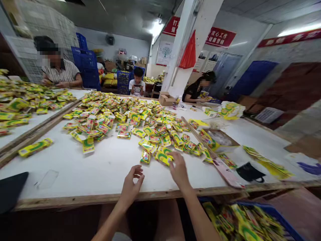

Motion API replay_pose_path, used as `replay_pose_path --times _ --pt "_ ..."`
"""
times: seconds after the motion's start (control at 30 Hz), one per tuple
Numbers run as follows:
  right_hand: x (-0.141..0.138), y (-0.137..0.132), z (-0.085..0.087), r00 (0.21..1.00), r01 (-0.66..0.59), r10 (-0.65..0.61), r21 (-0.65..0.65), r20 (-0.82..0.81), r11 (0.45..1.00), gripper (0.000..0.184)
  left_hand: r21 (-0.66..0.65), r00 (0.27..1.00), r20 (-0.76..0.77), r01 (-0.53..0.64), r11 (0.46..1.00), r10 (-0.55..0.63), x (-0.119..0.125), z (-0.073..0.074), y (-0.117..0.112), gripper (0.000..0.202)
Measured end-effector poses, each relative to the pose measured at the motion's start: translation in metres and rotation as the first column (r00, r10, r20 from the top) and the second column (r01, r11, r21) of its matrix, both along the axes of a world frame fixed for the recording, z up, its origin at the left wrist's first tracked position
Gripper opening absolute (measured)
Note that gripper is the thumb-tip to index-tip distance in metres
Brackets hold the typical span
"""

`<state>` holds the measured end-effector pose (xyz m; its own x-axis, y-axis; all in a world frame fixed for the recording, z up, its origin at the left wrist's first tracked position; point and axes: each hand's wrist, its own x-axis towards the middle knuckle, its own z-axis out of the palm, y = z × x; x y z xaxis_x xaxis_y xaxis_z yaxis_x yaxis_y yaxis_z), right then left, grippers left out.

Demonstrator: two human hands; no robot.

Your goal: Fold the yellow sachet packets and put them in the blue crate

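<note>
My left hand [132,183] hovers over the white tabletop near its front edge, fingers loosely bent and apart, with nothing in it. My right hand [179,170] has its thumb and fingers around the right end of a small flat yellow box [162,156] with green and white print. That box lies at the front of a large heap of similar small packs [122,115]. Just left of it, a small yellow pack with a colourful face [145,157] lies between my two hands.
A blue crate [273,217] full of packs stands below the table at right. A wooden strip [198,137] borders the heap; beyond it are an open carton [223,139] and black cloth [250,172]. One yellow box [35,147] lies far left. Three people sit around the tables.
</note>
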<state>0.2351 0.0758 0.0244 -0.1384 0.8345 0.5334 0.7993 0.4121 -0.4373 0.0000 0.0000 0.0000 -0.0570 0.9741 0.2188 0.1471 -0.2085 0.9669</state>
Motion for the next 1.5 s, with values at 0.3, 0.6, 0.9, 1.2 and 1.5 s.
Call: replay_pose_path --times 0.3,0.6,0.9,1.2,1.5 --pt "-0.068 0.050 0.017 0.993 -0.079 0.081 0.026 -0.090 0.997 0.020 0.038 0.984 0.019 -0.179 0.983 0.178 -0.004 -0.004 0.001 0.036" --pt "-0.079 -0.032 0.023 0.875 -0.353 0.218 -0.262 -0.432 0.898 0.009 0.068 0.994 0.074 0.071 0.995 -0.076 0.002 -0.002 -0.004 0.036" --pt "-0.075 -0.057 -0.016 0.732 -0.398 0.130 -0.265 -0.669 0.879 0.024 -0.076 0.984 0.157 0.103 0.992 -0.090 -0.002 0.003 -0.001 0.027" --pt "-0.084 -0.046 -0.004 0.790 -0.387 0.202 -0.216 -0.578 0.896 0.009 0.020 0.980 0.194 0.050 0.999 -0.053 -0.007 0.005 0.014 0.021" --pt "-0.091 -0.053 0.002 0.778 -0.388 0.234 -0.153 -0.583 0.909 0.013 0.083 0.997 0.045 0.063 0.995 -0.067 -0.012 0.013 0.011 0.018"
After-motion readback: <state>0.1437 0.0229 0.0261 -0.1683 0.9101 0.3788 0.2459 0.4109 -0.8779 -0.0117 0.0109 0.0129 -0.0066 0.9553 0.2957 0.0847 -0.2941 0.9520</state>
